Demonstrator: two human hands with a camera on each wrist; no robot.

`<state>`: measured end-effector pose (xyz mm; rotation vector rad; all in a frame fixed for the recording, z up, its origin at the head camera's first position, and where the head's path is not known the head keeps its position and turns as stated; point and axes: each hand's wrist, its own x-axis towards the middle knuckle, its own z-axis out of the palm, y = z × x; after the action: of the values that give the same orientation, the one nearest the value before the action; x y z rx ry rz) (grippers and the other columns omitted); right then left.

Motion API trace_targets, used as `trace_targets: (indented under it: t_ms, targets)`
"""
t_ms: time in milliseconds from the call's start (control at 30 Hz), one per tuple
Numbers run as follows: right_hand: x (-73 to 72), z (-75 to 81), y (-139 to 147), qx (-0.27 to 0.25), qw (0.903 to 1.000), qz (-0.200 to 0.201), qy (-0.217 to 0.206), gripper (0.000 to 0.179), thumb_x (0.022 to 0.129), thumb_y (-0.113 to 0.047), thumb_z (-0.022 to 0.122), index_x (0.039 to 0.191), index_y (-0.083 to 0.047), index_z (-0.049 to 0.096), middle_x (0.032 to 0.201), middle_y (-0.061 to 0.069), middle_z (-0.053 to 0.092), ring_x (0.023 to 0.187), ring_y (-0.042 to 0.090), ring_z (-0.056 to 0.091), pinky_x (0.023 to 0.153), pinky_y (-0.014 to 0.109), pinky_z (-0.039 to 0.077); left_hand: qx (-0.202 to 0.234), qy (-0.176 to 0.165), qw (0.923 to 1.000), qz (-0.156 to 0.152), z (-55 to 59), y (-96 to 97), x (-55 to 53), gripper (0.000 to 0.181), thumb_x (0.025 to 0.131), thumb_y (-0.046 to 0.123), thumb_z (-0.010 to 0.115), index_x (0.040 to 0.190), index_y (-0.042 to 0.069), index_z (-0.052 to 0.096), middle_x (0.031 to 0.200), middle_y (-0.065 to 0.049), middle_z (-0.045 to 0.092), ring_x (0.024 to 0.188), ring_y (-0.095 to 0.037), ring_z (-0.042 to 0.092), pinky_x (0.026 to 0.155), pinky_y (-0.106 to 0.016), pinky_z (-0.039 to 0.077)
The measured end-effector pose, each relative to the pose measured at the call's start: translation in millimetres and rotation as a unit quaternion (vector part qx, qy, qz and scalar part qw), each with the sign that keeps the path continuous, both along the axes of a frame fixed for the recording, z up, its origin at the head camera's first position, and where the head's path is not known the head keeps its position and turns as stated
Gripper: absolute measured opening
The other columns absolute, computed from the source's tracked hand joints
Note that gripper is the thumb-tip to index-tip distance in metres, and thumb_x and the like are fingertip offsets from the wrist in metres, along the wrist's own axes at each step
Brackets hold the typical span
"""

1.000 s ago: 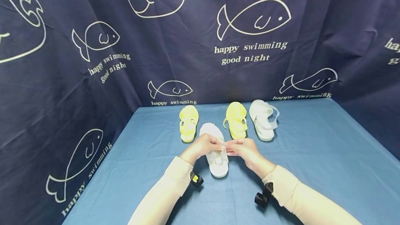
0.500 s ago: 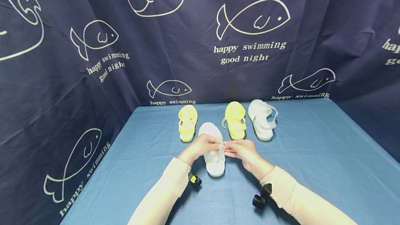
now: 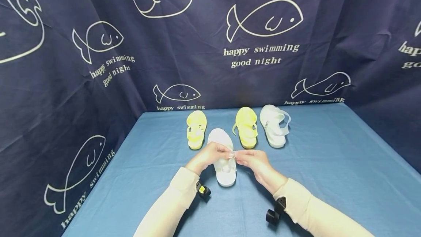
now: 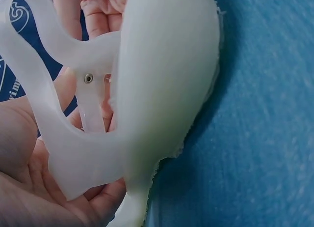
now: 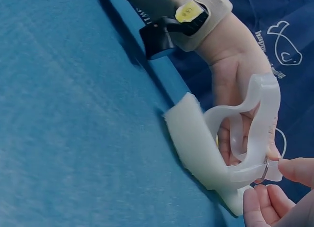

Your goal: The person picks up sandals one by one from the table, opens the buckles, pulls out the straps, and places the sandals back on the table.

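Observation:
A white sandal point(image 3: 226, 177) lies toward the front of the blue table, its broad end pointing away. My left hand point(image 3: 210, 155) reaches over it from the left and holds the strap at its right side. From the right, my right hand point(image 3: 256, 162) pinches the strap at the same spot, fingertips meeting the left ones. The right wrist view shows a small metal buckle point(image 5: 265, 170) on the strap, right by the right fingertips. In the left wrist view, a metal-ringed hole point(image 4: 88, 78) shows in the translucent strap point(image 4: 91, 106); the sole is turned on its side there.
Behind stand a yellow sandal point(image 3: 196, 142) at the left, another yellow sandal point(image 3: 246, 120) right of centre and a second white sandal point(image 3: 271, 131) beside it. Dark blue cloth point(image 3: 263, 83) with fish drawings walls the table point(image 3: 329, 164) at the back and sides.
The near end of the white sandal has swung slightly left. Both hands stay together at the strap's side, with only small finger movements.

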<state>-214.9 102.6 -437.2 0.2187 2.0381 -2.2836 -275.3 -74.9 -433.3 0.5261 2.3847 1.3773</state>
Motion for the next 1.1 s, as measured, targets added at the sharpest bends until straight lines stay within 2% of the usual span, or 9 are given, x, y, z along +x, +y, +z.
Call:
trace_targets:
  t_ms: [200,333,533,667,833,967,1100]
  targets:
    - [4.7,-4.0,-2.2,0.025,0.9996,-0.008,-0.012,0.033,0.085,-0.005,0.070,0.111,0.015,0.064,0.091,0.007,0.074,0.074,0.008,0.068,0.074,0.022,0.056,0.002,-0.001,0.9999,0.013,-3.2,0.1,0.2,0.022,0.087,0.022,0.073,0.099,0.004,0.076,0.094,-0.007,0.075,0.082,-0.004,0.062,0.081,-0.022,0.051]
    - [3.4,-3.6,-3.2,0.039,0.9990,-0.023,-0.002,0.030,0.085,-0.006,0.071,0.107,0.013,0.067,0.088,0.006,0.074,0.073,0.009,0.068,0.078,0.027,0.057,0.002,0.000,0.9998,0.020,-2.8,1.8,-1.3,0.022,0.086,0.023,0.074,0.097,0.004,0.076,0.092,-0.007,0.075,0.081,-0.004,0.061,0.080,-0.022,0.050]
    - [0.3,-1.5,-3.2,0.096,0.9949,-0.033,0.001,0.024,0.083,-0.009,0.072,0.100,0.008,0.071,0.081,0.003,0.074,0.072,0.007,0.067,0.079,0.031,0.056,-0.003,-0.005,0.9998,0.019,-2.1,2.9,-1.8,0.021,0.085,0.022,0.075,0.094,0.004,0.077,0.090,-0.007,0.075,0.081,-0.004,0.060,0.080,-0.022,0.050]
    - [-1.5,0.4,-1.0,0.059,0.9981,-0.015,-0.002,0.024,0.081,-0.004,0.072,0.099,0.012,0.069,0.073,0.001,0.072,0.067,0.007,0.065,0.072,0.026,0.057,-0.003,-0.010,0.9998,0.018,-2.6,3.1,-0.6,0.019,0.085,0.020,0.075,0.093,0.003,0.077,0.088,-0.007,0.075,0.079,-0.003,0.060,0.080,-0.021,0.049]
    - [-5.6,-0.5,2.8,0.015,0.9997,0.017,-0.007,0.024,0.084,-0.002,0.070,0.099,0.017,0.066,0.069,0.004,0.070,0.064,0.010,0.066,0.066,0.024,0.058,0.002,0.002,1.0000,0.007,-3.0,3.0,0.2,0.018,0.086,0.017,0.074,0.094,0.000,0.076,0.086,-0.008,0.075,0.075,-0.002,0.059,0.075,-0.019,0.049]
    - [-10.9,0.1,6.2,0.021,0.9993,0.030,-0.006,0.026,0.086,-0.002,0.068,0.102,0.018,0.065,0.070,0.004,0.071,0.065,0.011,0.067,0.066,0.025,0.059,0.007,0.016,0.9999,-0.001,-3.3,2.9,-0.5,0.018,0.086,0.016,0.074,0.093,0.000,0.076,0.086,-0.010,0.075,0.075,-0.002,0.059,0.075,-0.019,0.050]
    - [-13.5,2.8,8.3,0.039,0.9984,0.041,0.004,0.029,0.086,-0.002,0.068,0.105,0.019,0.064,0.072,0.004,0.071,0.067,0.010,0.067,0.070,0.026,0.059,0.007,0.016,0.9999,0.001,-3.8,2.3,-1.1,0.018,0.086,0.017,0.073,0.094,0.001,0.076,0.087,-0.009,0.075,0.075,-0.003,0.059,0.075,-0.020,0.050]
